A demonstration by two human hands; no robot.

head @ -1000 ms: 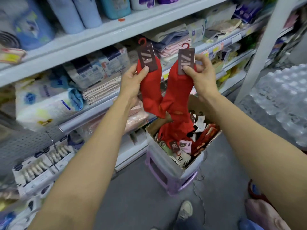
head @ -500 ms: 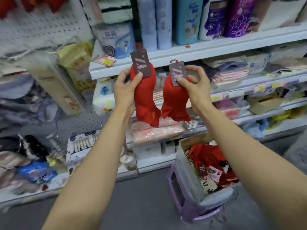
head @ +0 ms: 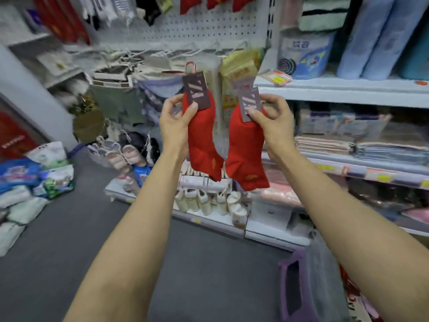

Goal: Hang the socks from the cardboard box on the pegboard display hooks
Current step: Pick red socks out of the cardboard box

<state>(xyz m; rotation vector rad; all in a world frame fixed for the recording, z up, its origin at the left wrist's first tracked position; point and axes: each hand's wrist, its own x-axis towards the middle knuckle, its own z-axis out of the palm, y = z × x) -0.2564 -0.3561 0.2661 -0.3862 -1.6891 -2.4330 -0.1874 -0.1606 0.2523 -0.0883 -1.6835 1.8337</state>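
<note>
I hold up two pairs of red socks in front of me. My left hand (head: 175, 118) grips the left red sock pair (head: 202, 145) just below its dark card tag and red plastic hook. The right red sock pair (head: 246, 154) hangs from my right hand (head: 274, 122), which pinches its dark tag. Both pairs hang free, toes nearly touching. The white pegboard (head: 197, 26) is above and behind, with red socks (head: 209, 2) hanging along its top. The cardboard box (head: 325, 282) shows at the bottom right, on a purple stool (head: 290, 287).
White shelves (head: 343, 89) with folded towels and bottles run along the right. Lower hooks hold slippers (head: 125, 156) and hanging clothes (head: 120, 105). Packaged goods (head: 34, 180) are piled on the grey floor at left. A low shelf edge (head: 232, 224) juts out below my hands.
My view has swung left and up from the box towards the pegboard. Both hands have carried the sock pairs along, still held the same way; the box has slid to the bottom right corner.
</note>
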